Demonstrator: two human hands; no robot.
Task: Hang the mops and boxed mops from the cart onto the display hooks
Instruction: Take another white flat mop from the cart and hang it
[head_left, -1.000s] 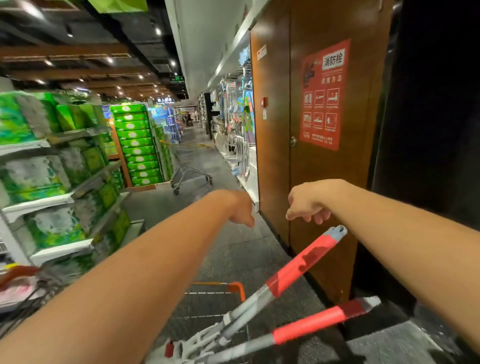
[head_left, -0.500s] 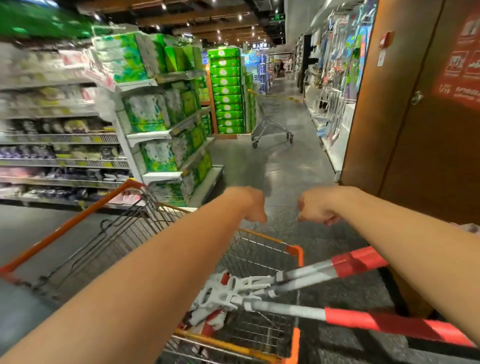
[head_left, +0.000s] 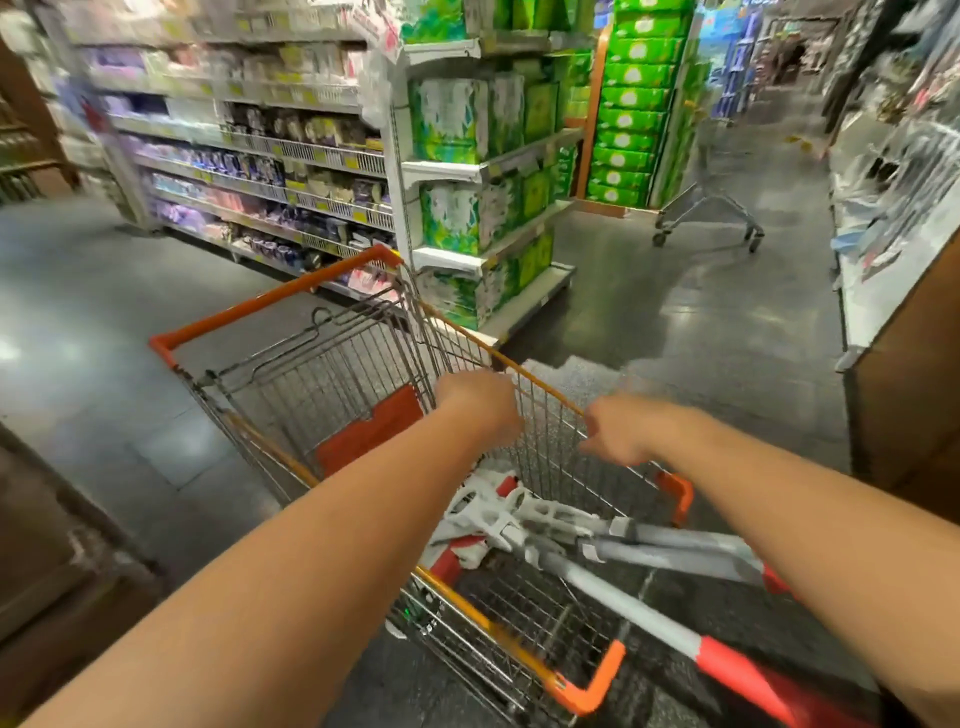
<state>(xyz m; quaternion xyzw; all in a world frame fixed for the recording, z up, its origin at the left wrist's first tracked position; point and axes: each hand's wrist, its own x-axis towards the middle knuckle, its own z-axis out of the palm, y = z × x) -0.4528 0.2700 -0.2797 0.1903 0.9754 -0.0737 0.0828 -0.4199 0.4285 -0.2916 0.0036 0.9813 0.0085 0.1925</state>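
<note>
Both arms reach out over the wire cart (head_left: 280, 299). The left hand (head_left: 478, 405) shows only its back, knuckles up, with the fingers folded out of sight beneath it, so I cannot tell whether they grip anything. The right hand (head_left: 618, 431) lies over the cart's far orange rim, its fingers curled downward. Motion blur hides whether they clasp the rim or only hang by it. The 2 mops (head_left: 545, 525) lie in the cart basket, with their white heads below both sets of fingers and nearer the person. Their grey handles, tipped with red grips, run out over the cart's near corner, under the right forearm. Beyond the fingers stand shelves of green packs (head_left: 457, 119) and a second cart (head_left: 711, 208).
</note>
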